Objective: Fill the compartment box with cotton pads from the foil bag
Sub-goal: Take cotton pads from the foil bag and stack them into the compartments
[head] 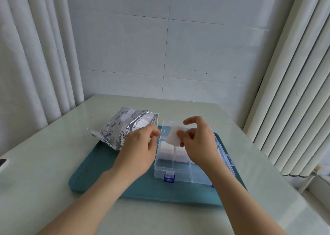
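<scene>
Head view: cotton pad (pixel 174 136) held above the far half of the compartment box (pixel 180 176).
Right grip (pixel 198 142): pinching the pad's edge between thumb and fingers.
Left grip (pixel 141 145): loosely curled, holding nothing, beside the foil bag (pixel 117 129).
Handling: probably light, soft, floppy; best pinched gently at an edge.
Box: on the tray (pixel 100 172); middle compartments hold pads, near ones look empty.
Bag: lying open, white inside.

I see a flat blue-green plastic tray (pixel 100 179) under the left hand (pixel 141 145) and right hand (pixel 198 142), on a pale shiny table (pixel 44 154). Long white curtains (pixel 35 56) hang far beyond both hands.
</scene>
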